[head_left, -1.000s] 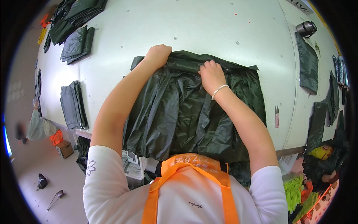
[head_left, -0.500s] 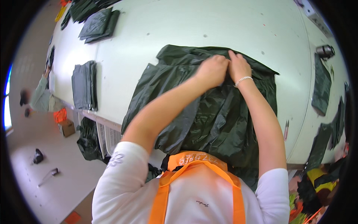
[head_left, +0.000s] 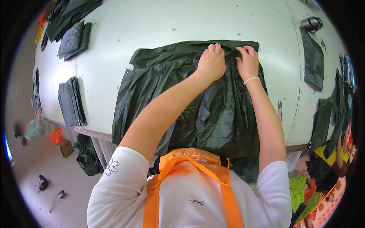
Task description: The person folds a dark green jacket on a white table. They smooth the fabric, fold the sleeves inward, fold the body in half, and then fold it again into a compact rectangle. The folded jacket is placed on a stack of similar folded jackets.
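A dark green, glossy garment (head_left: 178, 102) lies spread in front of me, its near end hanging over the table edge against my body. Along its far side runs a loose strip of the same fabric (head_left: 163, 52). My left hand (head_left: 213, 62) rests at this far edge, fingers curled down and closed on the cloth. Just to its right is my right hand (head_left: 248, 62), touching the cloth near the far right corner. Its thumb and forefinger are apart, with dark fabric beneath them. The fingertips of my left hand are partly hidden.
Folded dark green garments (head_left: 72, 100) lie to the left, with another folded pile (head_left: 74, 40) farther back. On the right are small red-handled snips (head_left: 280, 111), a folded dark piece (head_left: 313, 59) and a steel flask (head_left: 312, 24). Another person (head_left: 34, 128) is at the far left.
My hands have moved apart; before, they were close together at the far edge. The strip's right end, earlier a point stretching right, now lies squarer. The whole view has shifted.
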`<state>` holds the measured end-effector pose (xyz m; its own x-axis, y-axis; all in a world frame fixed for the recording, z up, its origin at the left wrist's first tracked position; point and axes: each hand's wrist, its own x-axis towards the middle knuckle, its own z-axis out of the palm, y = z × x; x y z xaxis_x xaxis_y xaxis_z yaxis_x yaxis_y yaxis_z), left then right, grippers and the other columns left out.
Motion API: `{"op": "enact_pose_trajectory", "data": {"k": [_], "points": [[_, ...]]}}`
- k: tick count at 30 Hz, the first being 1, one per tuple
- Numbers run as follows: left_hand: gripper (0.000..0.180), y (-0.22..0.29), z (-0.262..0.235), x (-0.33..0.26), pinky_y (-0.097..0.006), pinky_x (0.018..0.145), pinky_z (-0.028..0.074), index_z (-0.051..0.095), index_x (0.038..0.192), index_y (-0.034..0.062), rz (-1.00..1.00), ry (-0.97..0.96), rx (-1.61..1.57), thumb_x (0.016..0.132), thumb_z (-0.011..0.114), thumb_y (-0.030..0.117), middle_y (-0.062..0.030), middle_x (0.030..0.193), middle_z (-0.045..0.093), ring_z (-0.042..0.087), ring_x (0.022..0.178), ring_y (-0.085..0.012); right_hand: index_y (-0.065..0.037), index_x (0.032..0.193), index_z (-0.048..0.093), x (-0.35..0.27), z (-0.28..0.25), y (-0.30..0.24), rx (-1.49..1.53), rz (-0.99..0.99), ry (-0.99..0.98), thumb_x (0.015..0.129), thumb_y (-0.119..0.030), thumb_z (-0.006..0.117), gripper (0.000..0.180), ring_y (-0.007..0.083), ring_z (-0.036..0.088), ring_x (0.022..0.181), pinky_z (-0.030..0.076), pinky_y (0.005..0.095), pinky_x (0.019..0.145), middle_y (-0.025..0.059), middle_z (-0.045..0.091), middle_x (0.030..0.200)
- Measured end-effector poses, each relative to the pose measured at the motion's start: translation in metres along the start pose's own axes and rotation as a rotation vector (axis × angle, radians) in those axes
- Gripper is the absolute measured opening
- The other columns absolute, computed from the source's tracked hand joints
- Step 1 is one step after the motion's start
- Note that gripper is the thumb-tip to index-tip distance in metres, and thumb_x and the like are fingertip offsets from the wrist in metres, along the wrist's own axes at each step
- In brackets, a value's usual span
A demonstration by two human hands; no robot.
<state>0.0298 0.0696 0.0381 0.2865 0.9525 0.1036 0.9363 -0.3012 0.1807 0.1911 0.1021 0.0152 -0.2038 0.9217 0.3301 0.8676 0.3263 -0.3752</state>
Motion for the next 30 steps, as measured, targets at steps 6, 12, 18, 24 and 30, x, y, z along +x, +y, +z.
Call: {"op": "enact_pose_trajectory", "data": {"k": [6,12,18,24,30], "points": [[0.029,0.009,0.005,0.006,-0.043,0.081,0.048,0.062,0.103,0.0101,-0.038,0.034,-0.132,0.077,0.060,0.022,-0.0131,0.111,0.052,0.051,0.099,-0.0317,-0.014,0.083,0.062,0.011,0.015,0.025,0.133,-0.008,-0.098,0.073,-0.011,0.070,0.013,0.0258,0.053,0.092,0.041,0.0395,0.078,0.0005,0.057,0.089],[0.028,0.004,0.020,0.014,-0.042,0.087,0.045,0.067,0.103,0.0134,-0.226,0.054,-0.369,0.076,0.059,0.019,-0.0103,0.111,0.055,0.049,0.100,-0.0336,-0.014,0.083,0.060,0.007,0.015,0.016,0.201,0.018,-0.118,0.074,-0.016,0.070,0.014,0.0237,0.053,0.090,0.039,0.0395,0.078,0.0001,0.059,0.088],[0.031,0.008,0.020,0.009,-0.044,0.086,0.045,0.067,0.105,0.0137,-0.130,0.063,-0.263,0.075,0.059,0.017,-0.0152,0.114,0.052,0.048,0.099,-0.0373,-0.012,0.083,0.059,0.005,0.011,0.012,0.222,0.043,-0.105,0.074,-0.014,0.069,0.013,0.0226,0.053,0.088,0.038,0.0377,0.077,0.0007,0.059,0.085],[0.035,0.012,0.018,0.026,-0.045,0.086,0.044,0.068,0.100,0.0084,-0.280,-0.081,-0.268,0.070,0.063,0.025,-0.0160,0.114,0.050,0.046,0.101,-0.0388,-0.012,0.082,0.057,0.003,0.001,0.008,0.333,-0.222,0.117,0.073,-0.009,0.068,0.015,0.0214,0.054,0.086,0.038,0.0361,0.076,-0.0002,0.058,0.084],[0.034,-0.002,0.019,0.025,-0.034,0.081,0.046,0.069,0.097,0.0037,-0.377,-0.083,-0.660,0.075,0.070,0.029,-0.0106,0.103,0.060,0.053,0.094,-0.0236,-0.012,0.084,0.057,-0.006,0.007,0.013,0.398,-0.081,0.115,0.075,-0.008,0.067,0.014,0.0209,0.054,0.084,0.038,0.0359,0.075,-0.0002,0.058,0.083]]}}
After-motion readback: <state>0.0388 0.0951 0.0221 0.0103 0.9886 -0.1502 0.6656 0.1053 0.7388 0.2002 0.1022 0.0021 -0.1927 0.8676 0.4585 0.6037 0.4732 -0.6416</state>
